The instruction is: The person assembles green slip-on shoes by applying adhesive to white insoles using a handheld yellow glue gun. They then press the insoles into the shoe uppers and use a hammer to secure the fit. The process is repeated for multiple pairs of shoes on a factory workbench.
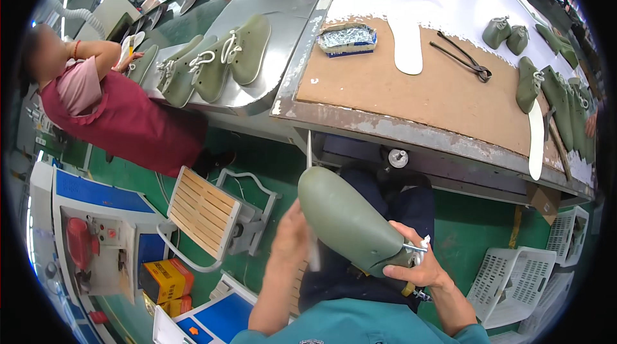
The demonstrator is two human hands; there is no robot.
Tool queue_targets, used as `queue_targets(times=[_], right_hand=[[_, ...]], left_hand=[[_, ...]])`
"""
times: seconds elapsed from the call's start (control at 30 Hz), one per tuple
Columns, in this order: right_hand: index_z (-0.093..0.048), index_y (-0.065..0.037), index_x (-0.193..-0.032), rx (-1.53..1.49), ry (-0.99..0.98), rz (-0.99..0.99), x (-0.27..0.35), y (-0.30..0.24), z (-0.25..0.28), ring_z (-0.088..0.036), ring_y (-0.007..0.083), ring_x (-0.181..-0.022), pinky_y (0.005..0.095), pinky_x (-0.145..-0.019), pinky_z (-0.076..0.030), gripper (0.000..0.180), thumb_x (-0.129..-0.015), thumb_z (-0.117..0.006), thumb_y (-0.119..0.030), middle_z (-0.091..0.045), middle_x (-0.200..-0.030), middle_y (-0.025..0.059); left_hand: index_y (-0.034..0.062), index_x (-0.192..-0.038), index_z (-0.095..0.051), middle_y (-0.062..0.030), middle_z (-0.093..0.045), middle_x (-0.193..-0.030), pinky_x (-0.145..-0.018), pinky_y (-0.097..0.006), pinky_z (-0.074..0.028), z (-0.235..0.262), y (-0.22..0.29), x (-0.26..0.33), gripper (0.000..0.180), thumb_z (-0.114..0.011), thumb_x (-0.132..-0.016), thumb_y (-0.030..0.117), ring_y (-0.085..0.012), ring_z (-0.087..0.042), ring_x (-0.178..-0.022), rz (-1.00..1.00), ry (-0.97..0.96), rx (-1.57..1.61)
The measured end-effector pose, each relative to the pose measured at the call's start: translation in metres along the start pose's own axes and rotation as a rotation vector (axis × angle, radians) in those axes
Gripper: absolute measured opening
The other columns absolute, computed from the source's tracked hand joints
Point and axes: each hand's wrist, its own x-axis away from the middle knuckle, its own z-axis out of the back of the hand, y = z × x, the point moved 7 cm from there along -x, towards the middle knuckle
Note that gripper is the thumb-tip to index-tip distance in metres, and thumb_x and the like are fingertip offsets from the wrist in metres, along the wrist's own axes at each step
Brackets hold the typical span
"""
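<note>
An olive-green shoe last [350, 215] lies tilted above my lap, its rounded toe to the upper left. My right hand [418, 270] is closed around its heel end, where a white cord and a metal pin show. Beside the toe, my left hand [292, 231] is blurred and its fingers are partly hidden. It holds a white insole [313, 254], seen nearly edge-on, against the toe side of the last. Another white insole [405, 45] lies flat on the brown board of the workbench.
A blue box of nails [348, 40] and black pincers [464, 58] rest on the brown board [360, 90]. More green lasts [528, 83] stand at right and on the metal table [267, 90] at left, where a co-worker [122, 99] stands. A slatted stool [201, 215] and white crates [511, 283] flank me.
</note>
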Motion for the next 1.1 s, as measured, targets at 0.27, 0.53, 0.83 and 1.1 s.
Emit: queue_targets(times=[0.27,0.53,0.83,1.1], right_hand=[[-0.046,-0.001,-0.154,0.165,0.156,-0.115,0.003,0.015,-0.010,-0.059,0.0230,-0.121,0.0386,-0.106,-0.045,0.084,-0.081,-0.087,-0.013,-0.060,-0.127,0.0121],[-0.062,-0.019,-0.144,0.854,0.027,0.044,-0.004,-0.016,-0.026,-0.059,0.0399,-0.113,0.0471,-0.099,-0.047,0.081,-0.071,-0.093,-0.033,-0.058,-0.130,0.0182],[-0.039,-0.001,-0.158,0.071,-0.077,-0.393,-0.007,0.071,-0.006,-0.042,0.0353,-0.148,0.0470,-0.121,-0.033,0.082,-0.100,-0.063,-0.054,-0.048,-0.156,0.0217],[-0.043,-0.001,-0.156,-0.098,-0.080,-0.343,0.000,0.079,-0.016,-0.050,0.0265,-0.139,0.0405,-0.118,-0.038,0.083,-0.093,-0.078,-0.043,-0.055,-0.147,0.0175]], left_hand=[[-0.0011,-0.141,-0.052,-0.0148,-0.062,-0.137,-0.109,-0.045,-0.046,-0.026,-0.045,0.021,0.047,-0.054,-0.102,0.026,-0.0273,-0.060,-0.126,0.040,-0.096,-0.022],[0.0064,-0.138,-0.054,-0.0108,-0.064,-0.127,-0.100,-0.044,-0.051,-0.039,-0.064,0.001,0.059,-0.044,-0.107,0.055,-0.0250,-0.063,-0.117,0.018,0.171,0.056],[0.0058,-0.128,-0.060,-0.0085,-0.068,-0.112,-0.089,-0.039,-0.057,-0.030,-0.101,0.011,0.071,-0.038,-0.105,0.069,-0.0214,-0.067,-0.102,0.093,0.097,0.001],[0.0015,-0.141,-0.052,-0.0117,-0.062,-0.129,-0.099,-0.036,-0.052,-0.031,-0.097,0.010,0.070,-0.034,-0.109,0.061,-0.0208,-0.062,-0.115,0.070,0.032,-0.186]])
